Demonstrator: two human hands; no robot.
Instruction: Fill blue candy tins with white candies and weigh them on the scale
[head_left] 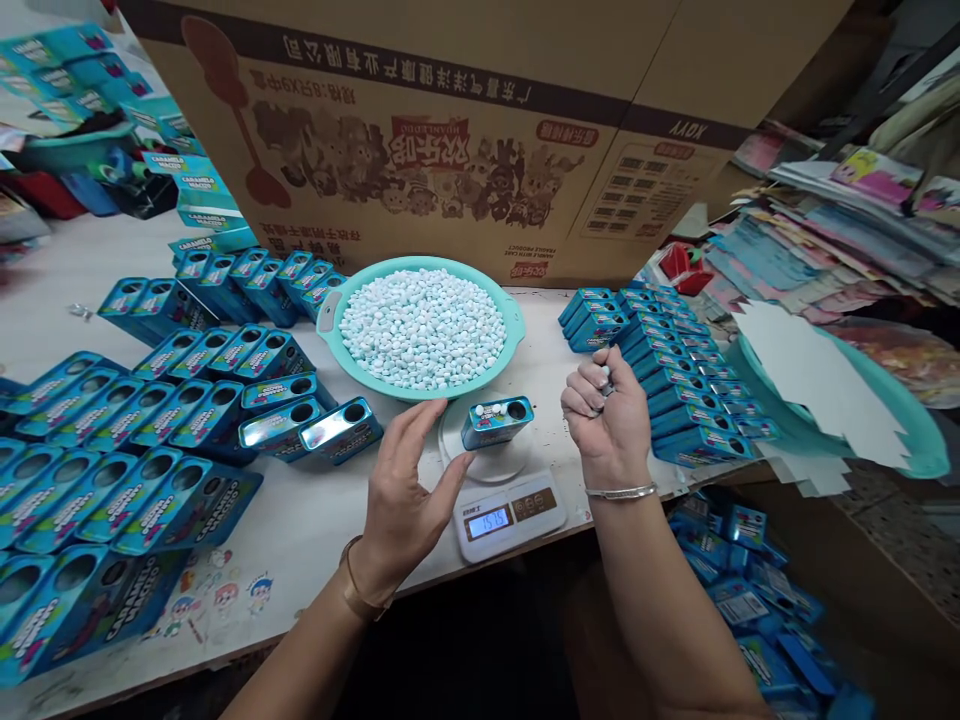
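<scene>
On a small white kitchen scale (510,515) with a lit display stands a blue candy tin (495,428), its round hole uncovered and a few pale candies lying on its top. My left hand (409,490) is just left of the tin, thumb and fingers apart, holding nothing. Right of the scale, my right hand (609,415) is raised with its fingers curled round some pale candies, one showing at the thumb. Behind the scale sits a turquoise basin (516,325) heaped with small white and pale blue candies (424,325).
Rows of blue tins with round holes (135,480) fill the left of the table. More tins (675,375) are packed on the right. A large cardboard box (465,120) stands behind the basin. Loose tins (757,590) lie below at right, near a turquoise tub (926,455).
</scene>
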